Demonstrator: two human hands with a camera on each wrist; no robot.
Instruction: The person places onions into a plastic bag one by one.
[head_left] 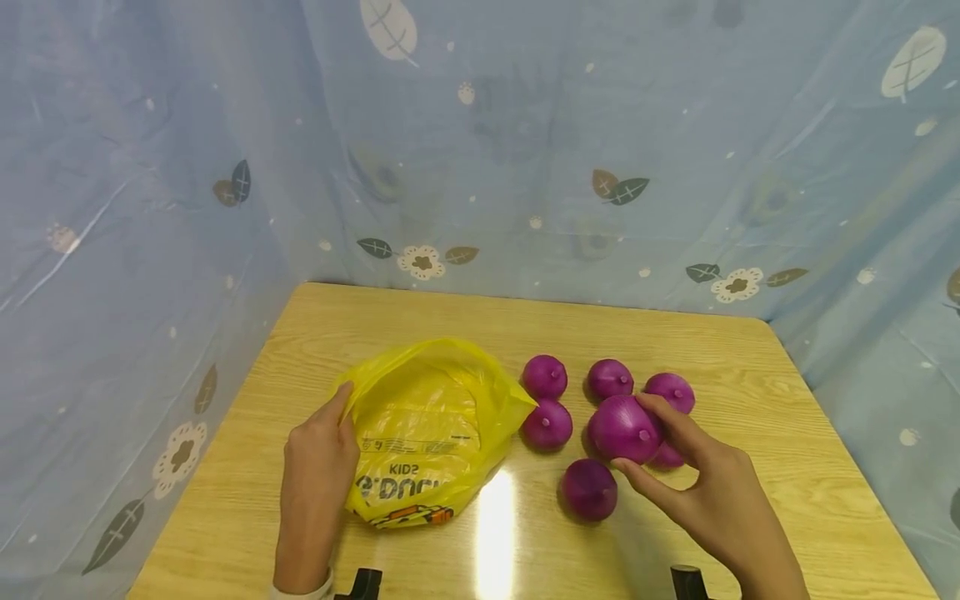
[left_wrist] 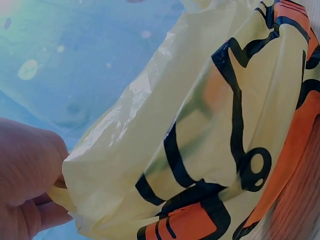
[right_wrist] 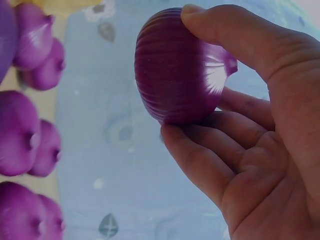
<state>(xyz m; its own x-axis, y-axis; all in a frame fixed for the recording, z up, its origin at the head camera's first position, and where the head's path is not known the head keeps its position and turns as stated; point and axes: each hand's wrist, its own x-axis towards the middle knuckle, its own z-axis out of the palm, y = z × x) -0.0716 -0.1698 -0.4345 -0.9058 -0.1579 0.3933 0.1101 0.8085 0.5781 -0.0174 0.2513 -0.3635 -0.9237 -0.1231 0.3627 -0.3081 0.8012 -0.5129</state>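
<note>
My left hand (head_left: 318, 467) grips the left edge of a yellow plastic bag (head_left: 423, 400) whose mouth gapes upward. In the left wrist view, the bag's black and orange print fills much of the picture, and the hand (left_wrist: 30, 175) pinches its rim. A purple onion (head_left: 622, 427) is held between the thumb and fingers of my right hand (head_left: 723, 492), above the table. The right wrist view shows that same onion (right_wrist: 170, 70) sideways, its stubby tip toward the palm. Whether anything lies in the bag's lower part cannot be seen.
More purple onions lie on the wooden table (head_left: 757, 400): two touching ones right of the bag, a nearer onion (head_left: 589, 490), and others behind the held one, one partly hidden. A blue patterned curtain (head_left: 525, 150) hangs along the table's back and sides.
</note>
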